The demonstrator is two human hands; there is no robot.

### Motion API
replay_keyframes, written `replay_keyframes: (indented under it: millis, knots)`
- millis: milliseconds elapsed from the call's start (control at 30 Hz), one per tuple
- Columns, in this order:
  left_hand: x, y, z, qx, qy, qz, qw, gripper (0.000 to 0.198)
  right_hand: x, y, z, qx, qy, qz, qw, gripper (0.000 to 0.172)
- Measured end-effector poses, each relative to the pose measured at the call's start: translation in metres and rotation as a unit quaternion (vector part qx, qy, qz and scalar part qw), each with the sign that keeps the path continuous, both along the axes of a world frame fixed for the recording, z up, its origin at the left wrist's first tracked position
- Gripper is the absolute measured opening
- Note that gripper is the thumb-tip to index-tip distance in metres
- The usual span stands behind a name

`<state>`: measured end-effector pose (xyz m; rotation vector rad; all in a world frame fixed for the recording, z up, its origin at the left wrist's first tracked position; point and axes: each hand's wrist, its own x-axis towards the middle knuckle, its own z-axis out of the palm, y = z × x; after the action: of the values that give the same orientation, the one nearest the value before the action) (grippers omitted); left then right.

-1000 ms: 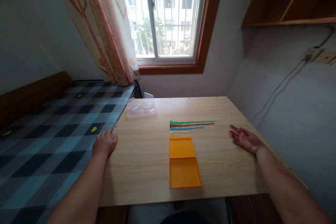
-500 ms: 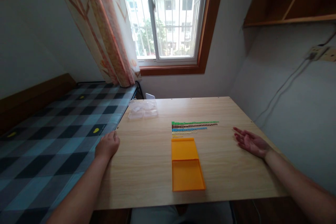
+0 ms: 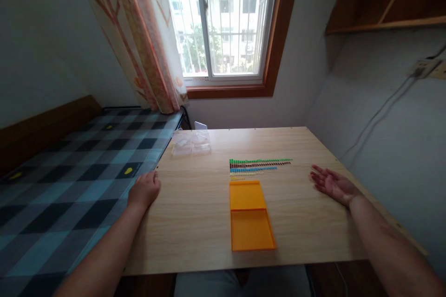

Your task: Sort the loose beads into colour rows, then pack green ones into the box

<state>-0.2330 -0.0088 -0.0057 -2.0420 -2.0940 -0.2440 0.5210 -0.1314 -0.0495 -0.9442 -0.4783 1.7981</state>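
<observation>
My left hand point(image 3: 144, 190) rests palm down on the left edge of the wooden table point(image 3: 195, 227), its fingers curled over the edge and holding nothing. On the table's right side lies my right hand point(image 3: 332, 184), palm up, fingers stretched out and empty. Between them sits an open orange box point(image 3: 251, 216) with two shallow halves. Just beyond the box, rows of small beads point(image 3: 258, 167) in green, brown, blue and yellow lie in lines.
A clear plastic compartment case point(image 3: 191, 143) sits at the table's far left. A bed with a checked blue cover point(image 3: 69, 181) adjoins the table on the left. A curtained window point(image 3: 226, 23) is behind, a wooden shelf point(image 3: 386, 4) and a wall socket with cable point(image 3: 423, 68) on the right.
The view has drifted slightly, so everything sits a little further right in the picture. Both hands stay where they were on the table.
</observation>
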Motion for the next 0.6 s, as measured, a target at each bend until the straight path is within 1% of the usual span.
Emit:
replay_keyframes:
  millis: [133, 233, 300, 400, 500, 600]
  knots:
    - [0.006, -0.004, 0.004, 0.018, -0.001, -0.009, 1.000, 0.045, 0.001, -0.001, 0.000, 0.025, -0.029, -0.002, 0.999, 0.036]
    - [0.023, -0.010, 0.006, 0.043, 0.004, -0.040, 0.998, 0.040, 0.002, -0.001, 0.000, 0.040, -0.041, -0.008, 0.998, 0.036]
    - [0.045, -0.013, 0.005, 0.049, -0.004, -0.082, 0.995, 0.041, 0.001, -0.002, -0.001, 0.037, -0.031, -0.015, 0.999, 0.036]
    - [0.090, -0.014, 0.000, 0.031, -0.043, -0.143, 0.988, 0.044, 0.001, -0.001, -0.002, 0.049, -0.027, -0.025, 0.998, 0.035]
    - [0.137, -0.010, -0.011, 0.017, -0.092, -0.227, 0.969, 0.048, 0.002, 0.000, -0.004, 0.057, -0.022, -0.037, 0.997, 0.035]
    - [0.175, -0.002, -0.019, 0.010, -0.124, -0.296, 0.947, 0.051, 0.004, 0.000, -0.005, 0.052, -0.008, -0.052, 0.997, 0.036]
